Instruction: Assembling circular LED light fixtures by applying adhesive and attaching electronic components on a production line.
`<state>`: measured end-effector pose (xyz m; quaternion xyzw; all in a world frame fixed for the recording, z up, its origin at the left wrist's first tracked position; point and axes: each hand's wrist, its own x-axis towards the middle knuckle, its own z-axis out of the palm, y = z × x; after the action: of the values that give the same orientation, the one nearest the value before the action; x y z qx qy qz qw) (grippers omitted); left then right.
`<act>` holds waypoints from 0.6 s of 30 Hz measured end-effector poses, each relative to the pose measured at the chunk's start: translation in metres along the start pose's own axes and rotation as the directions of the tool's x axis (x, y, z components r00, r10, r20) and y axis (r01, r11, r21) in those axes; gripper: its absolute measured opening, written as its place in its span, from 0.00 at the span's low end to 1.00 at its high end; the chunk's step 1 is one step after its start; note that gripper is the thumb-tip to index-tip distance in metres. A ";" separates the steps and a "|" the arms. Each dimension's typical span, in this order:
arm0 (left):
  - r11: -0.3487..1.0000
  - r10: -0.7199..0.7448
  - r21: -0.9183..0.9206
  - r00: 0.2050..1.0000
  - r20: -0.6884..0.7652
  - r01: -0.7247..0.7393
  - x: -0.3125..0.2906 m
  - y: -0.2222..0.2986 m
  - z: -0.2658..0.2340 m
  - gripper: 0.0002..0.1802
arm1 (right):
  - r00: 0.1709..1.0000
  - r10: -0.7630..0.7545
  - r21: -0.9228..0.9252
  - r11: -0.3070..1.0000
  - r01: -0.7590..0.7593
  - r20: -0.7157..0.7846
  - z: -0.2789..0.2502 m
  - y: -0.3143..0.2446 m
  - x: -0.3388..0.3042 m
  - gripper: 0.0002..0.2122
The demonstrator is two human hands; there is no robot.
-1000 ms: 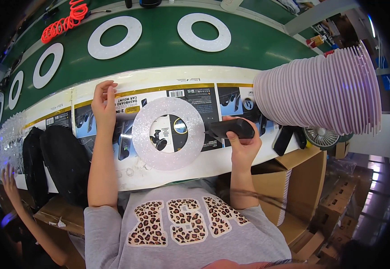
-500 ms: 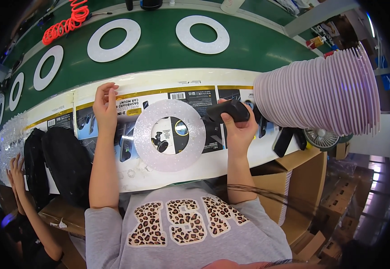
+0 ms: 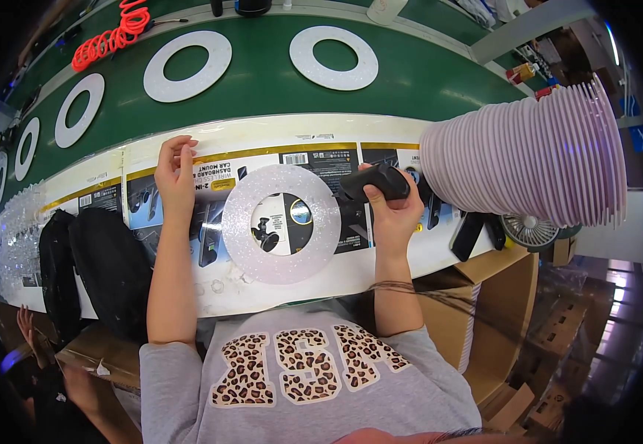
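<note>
A glittery white flat ring (image 3: 241,229) lies before me on printed packaging sheets (image 3: 351,237), which show through its round hole. My right hand (image 3: 397,211) grips a black rounded handheld device (image 3: 384,180) to the right of the ring, above the sheets; its exact kind is unclear. To the ring's left, my left hand (image 3: 173,166) is over the sheets near the white work surface's far edge. Its fingers are loosely bent and apart, with nothing visible in them.
A tall stack of similar rings (image 3: 514,155) leans at the right, beside a small fan (image 3: 530,229). Several rings lie on the green belt (image 3: 262,81) beyond. Black cloth-like items (image 3: 107,266) sit left. A cardboard box (image 3: 503,318) stands lower right; a co-worker's hand (image 3: 27,325) is far left.
The co-worker's hand at the far left has dropped away from the clear plastic wrap, down below the table edge. My hands and the ring stay almost where they were.
</note>
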<state>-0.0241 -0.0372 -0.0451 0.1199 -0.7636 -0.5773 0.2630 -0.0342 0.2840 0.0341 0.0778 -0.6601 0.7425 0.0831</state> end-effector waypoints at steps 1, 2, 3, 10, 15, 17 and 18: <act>1.000 0.000 -0.001 1.000 0.000 0.000 0.000 0.000 0.000 0.09 | 1.000 0.002 0.005 1.000 -0.002 -0.009 0.000 0.000 0.000 0.17; 1.000 -0.001 0.001 1.000 0.000 0.001 0.000 0.000 0.000 0.09 | 1.000 0.003 0.010 1.000 -0.003 -0.017 0.000 0.000 0.000 0.17; 1.000 -0.003 0.002 1.000 -0.001 0.003 0.000 0.000 0.000 0.09 | 1.000 0.003 0.011 1.000 -0.003 -0.016 0.001 -0.001 0.000 0.17; 1.000 -0.006 -0.007 1.000 -0.003 0.006 -0.001 -0.001 0.000 0.09 | 1.000 -0.021 0.034 0.999 0.020 0.009 0.008 -0.010 -0.002 0.18; 1.000 0.018 -0.013 0.999 -0.027 -0.019 -0.001 -0.001 0.000 0.08 | 0.997 0.017 0.074 0.997 -0.023 0.082 0.017 -0.002 -0.004 0.17; 1.000 0.005 -0.020 1.000 -0.031 -0.006 -0.001 0.000 0.002 0.08 | 0.996 0.015 0.062 0.998 -0.020 0.088 0.018 0.002 -0.004 0.17; 1.000 -0.007 -0.027 0.999 -0.033 0.007 -0.001 0.000 0.002 0.08 | 0.996 0.012 0.050 0.999 -0.016 0.092 0.018 0.004 -0.004 0.17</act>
<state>-0.0249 -0.0348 -0.0458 0.1285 -0.7508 -0.5865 0.2752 -0.0313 0.2651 0.0314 0.1093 -0.6449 0.7551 0.0455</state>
